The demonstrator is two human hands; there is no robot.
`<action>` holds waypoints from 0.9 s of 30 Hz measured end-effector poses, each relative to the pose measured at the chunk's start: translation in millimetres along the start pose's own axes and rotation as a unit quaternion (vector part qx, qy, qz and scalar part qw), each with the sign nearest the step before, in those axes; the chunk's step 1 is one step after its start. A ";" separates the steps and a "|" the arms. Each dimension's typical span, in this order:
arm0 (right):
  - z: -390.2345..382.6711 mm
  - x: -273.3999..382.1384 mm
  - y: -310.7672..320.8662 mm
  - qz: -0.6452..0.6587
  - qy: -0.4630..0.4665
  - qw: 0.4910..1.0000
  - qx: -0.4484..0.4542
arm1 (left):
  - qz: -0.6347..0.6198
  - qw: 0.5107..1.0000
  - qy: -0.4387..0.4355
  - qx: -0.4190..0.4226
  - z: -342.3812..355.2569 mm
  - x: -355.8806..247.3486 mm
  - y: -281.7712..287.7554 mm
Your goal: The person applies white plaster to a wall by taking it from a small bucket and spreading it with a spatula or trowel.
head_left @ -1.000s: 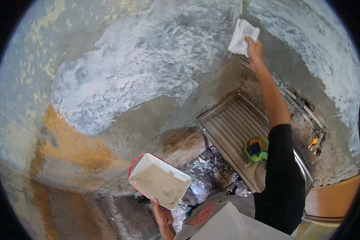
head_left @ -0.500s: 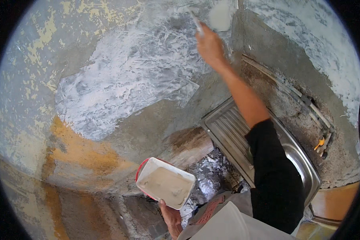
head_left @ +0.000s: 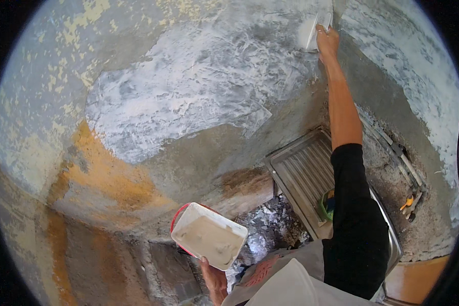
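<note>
Tray [head_left: 187, 218] in one hand, trowel [head_left: 322, 19] in the other
My right hand [head_left: 328, 43] is wrapped round the trowel, up near the wall [head_left: 188, 102] corner; my left hand [head_left: 215, 281] pinches the tray's near edge, left of the sink [head_left: 302, 166].

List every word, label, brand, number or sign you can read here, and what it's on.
None can be read.
The red marking on the grey garment is too small and blurred to tell whether it is lettering.
No lettering is visible on the white rectangular tub.
</note>
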State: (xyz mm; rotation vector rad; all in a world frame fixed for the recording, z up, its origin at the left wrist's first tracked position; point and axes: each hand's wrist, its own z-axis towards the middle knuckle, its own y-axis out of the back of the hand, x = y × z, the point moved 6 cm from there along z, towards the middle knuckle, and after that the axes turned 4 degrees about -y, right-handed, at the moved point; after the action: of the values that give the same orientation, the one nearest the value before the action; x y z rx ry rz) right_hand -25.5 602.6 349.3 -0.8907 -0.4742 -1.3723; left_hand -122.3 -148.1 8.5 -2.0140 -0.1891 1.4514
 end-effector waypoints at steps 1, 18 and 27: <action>-5.0 6.6 -2.8 -0.002 0.004 1.000 0.004 | -0.007 1.000 0.000 0.001 1.8 -0.9 0.6; -292.9 154.6 -139.9 -0.053 0.264 0.959 0.091 | 0.019 0.999 0.006 0.026 17.0 -22.3 10.4; -45.8 -59.6 60.8 -0.188 0.048 0.975 -0.106 | 0.035 0.999 -0.002 0.041 4.4 -27.7 -6.7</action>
State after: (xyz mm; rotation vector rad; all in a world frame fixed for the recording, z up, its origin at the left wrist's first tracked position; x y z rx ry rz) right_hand 13.3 602.3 260.8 -0.9317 -0.4419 -1.8301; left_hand -135.1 -153.9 33.7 -1.9691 -0.0608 1.4828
